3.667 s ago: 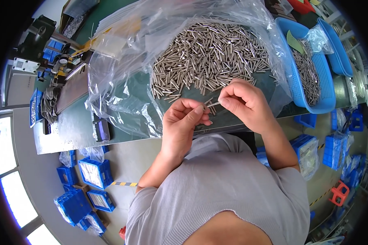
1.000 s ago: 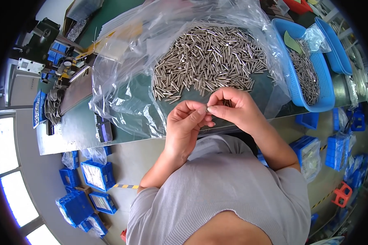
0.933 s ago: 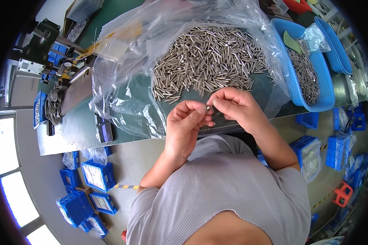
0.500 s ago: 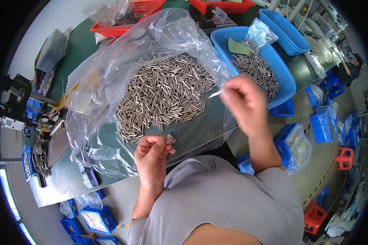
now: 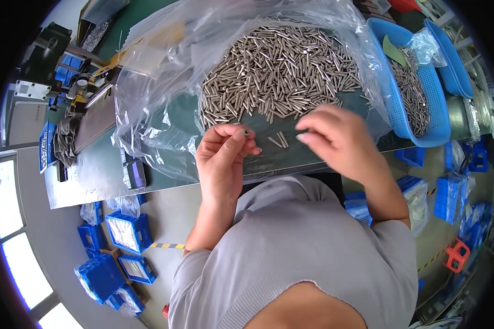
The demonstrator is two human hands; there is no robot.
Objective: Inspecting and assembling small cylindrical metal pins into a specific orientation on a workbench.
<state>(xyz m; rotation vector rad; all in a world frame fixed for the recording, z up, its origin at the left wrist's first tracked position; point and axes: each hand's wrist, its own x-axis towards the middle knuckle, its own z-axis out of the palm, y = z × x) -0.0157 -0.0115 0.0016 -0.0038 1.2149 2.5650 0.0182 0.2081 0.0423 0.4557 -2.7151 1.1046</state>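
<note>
A wide heap of small metal pins (image 5: 280,71) lies on a clear plastic sheet (image 5: 173,118) on the green table. My left hand (image 5: 222,156) is at the heap's near edge, closed in a pinch on a metal pin (image 5: 246,132), of which only the round end shows. Right of it, my right hand (image 5: 340,140) is over the near right side of the heap. Its thumb and fingers are bent toward each other but smeared by motion, and whether anything is between them is hidden. Between my hands, a few loose pins (image 5: 280,140) lie side by side on the sheet.
A blue perforated basket (image 5: 387,88) with more pins, a green slip and a plastic bag stands at the right. Another blue basket (image 5: 450,66) is beyond it. At the left are a machine fixture (image 5: 77,82) and a dark phone-like object (image 5: 133,172). Blue crates (image 5: 129,230) stand on the floor.
My right hand has come in from beside the blue basket toward my left hand; the shiny pin at its fingertips no longer shows. The view has shifted. My left hand keeps its pinch.
</note>
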